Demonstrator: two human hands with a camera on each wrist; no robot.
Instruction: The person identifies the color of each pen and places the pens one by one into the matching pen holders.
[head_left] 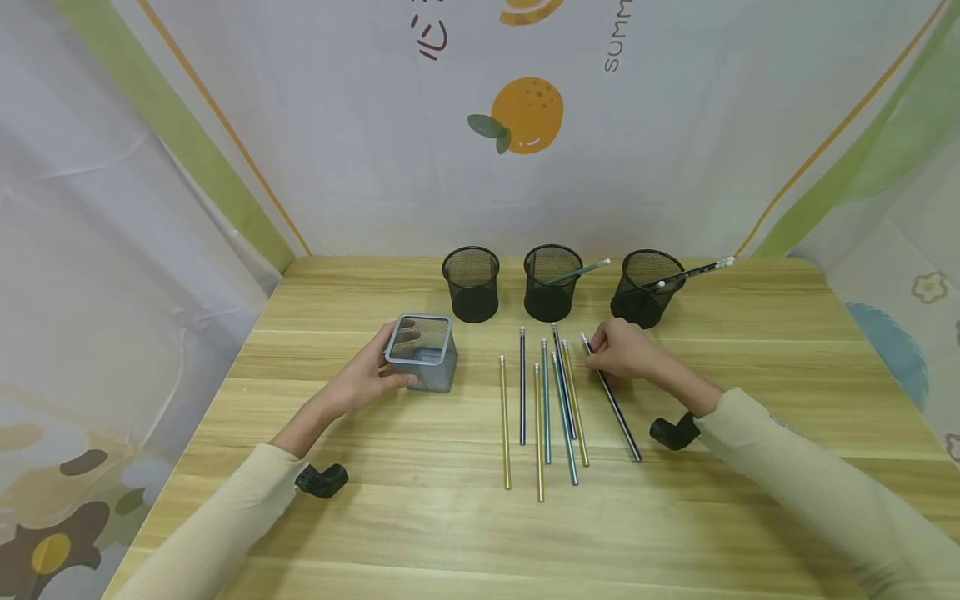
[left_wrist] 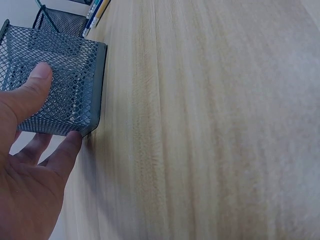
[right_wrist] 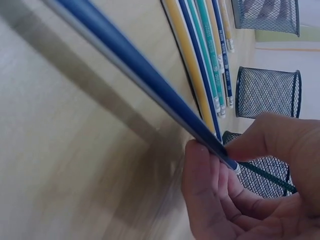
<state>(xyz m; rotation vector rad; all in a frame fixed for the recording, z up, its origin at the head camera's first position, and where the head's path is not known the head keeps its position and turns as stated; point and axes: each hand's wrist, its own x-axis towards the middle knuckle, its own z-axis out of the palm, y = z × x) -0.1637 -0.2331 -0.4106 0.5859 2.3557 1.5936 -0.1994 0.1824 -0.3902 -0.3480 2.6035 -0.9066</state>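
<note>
My left hand [head_left: 367, 379] holds a square grey mesh pen holder [head_left: 435, 375] by its side, the thumb on the near face and the fingers around the left. In the left wrist view the holder [left_wrist: 65, 85] stands on the table. My right hand [head_left: 624, 348] pinches a dark blue pencil [head_left: 618, 417] near its white eraser end. The right wrist view shows that pencil [right_wrist: 145, 75] between thumb and fingertips, above its shadow. Left of this hand several yellow [head_left: 505, 433], teal [head_left: 547, 417] and dark blue pencils [head_left: 522, 400] lie roughly side by side.
Three round black mesh cups line the back of the table [head_left: 375, 517]: the left cup [head_left: 474, 296], the middle cup [head_left: 549, 302] with a teal pencil [head_left: 585, 271], and the right cup [head_left: 637, 308] with dark pencils [head_left: 697, 271]. A printed curtain [head_left: 360, 167] hangs behind.
</note>
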